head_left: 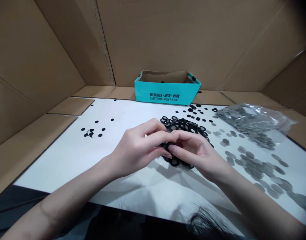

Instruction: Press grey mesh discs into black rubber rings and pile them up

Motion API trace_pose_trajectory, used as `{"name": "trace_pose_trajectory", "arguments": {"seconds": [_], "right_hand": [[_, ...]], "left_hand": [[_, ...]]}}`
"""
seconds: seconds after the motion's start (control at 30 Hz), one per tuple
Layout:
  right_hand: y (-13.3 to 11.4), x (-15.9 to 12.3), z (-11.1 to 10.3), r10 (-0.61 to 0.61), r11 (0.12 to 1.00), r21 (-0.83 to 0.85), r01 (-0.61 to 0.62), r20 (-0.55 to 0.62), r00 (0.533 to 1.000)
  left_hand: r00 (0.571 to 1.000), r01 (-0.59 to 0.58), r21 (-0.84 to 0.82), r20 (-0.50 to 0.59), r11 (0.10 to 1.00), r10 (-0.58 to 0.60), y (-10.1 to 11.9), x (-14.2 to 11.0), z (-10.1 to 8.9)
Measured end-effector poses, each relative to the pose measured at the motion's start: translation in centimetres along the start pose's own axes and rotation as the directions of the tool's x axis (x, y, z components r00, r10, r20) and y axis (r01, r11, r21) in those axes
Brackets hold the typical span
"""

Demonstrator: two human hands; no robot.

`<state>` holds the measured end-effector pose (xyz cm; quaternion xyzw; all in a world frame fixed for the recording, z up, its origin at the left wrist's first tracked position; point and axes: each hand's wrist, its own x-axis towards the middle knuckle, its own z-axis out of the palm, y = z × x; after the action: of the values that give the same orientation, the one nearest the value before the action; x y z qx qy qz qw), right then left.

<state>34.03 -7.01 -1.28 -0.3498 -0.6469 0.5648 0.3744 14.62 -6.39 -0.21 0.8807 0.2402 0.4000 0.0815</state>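
My left hand (140,146) and my right hand (193,150) meet fingertip to fingertip over the near edge of a pile of black rubber rings (185,128) on a white sheet (97,156). Both hands have their fingers curled into a pinch. A small black ring (174,162) shows just under the fingertips. What exactly sits between the fingers is hidden. Grey metal discs (253,166) lie scattered to the right of my right hand.
A teal cardboard box (168,91) stands at the back centre. A clear plastic bag of grey discs (253,123) lies at the right. Small black dots and rings (92,131) are scattered on the left. Brown cardboard walls (42,60) surround the sheet.
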Motion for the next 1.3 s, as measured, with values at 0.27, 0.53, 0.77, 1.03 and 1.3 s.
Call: {"name": "trace_pose_trajectory", "arguments": {"seconds": [0.27, 0.53, 0.77, 1.03, 1.3], "right_hand": [[-0.3, 0.1, -0.2, -0.045, 0.995, -0.087, 0.047, 0.03, 0.999], [-0.5, 0.2, -0.2, -0.067, 0.98, -0.184, 0.073, 0.04, 0.997], [-0.2, 0.6, -2.1, -0.315, 0.807, -0.556, 0.198, -0.12, 0.942], [1.7, 1.8, -4.7, -0.3, 0.625, -0.78, 0.002, -0.239, 0.924], [2.3, 2.0, -4.1, -0.362, 0.574, -0.819, -0.014, -0.269, 0.892]], "left_hand": [[0.984, 0.029, -0.083, 0.177, 0.996, -0.014, 0.0, 0.5, -0.7], [0.986, 0.048, -0.108, 0.163, 0.993, -0.03, -0.3, 0.1, -0.1], [0.99, 0.034, -0.122, 0.143, 0.992, -0.017, -1.3, 2.0, -1.5], [0.942, 0.336, 0.107, -0.023, 0.936, -0.336, -5.7, 8.1, -3.0], [0.861, 0.421, 0.341, 0.141, 0.84, -0.489, -17.4, 18.6, 0.2]]}}
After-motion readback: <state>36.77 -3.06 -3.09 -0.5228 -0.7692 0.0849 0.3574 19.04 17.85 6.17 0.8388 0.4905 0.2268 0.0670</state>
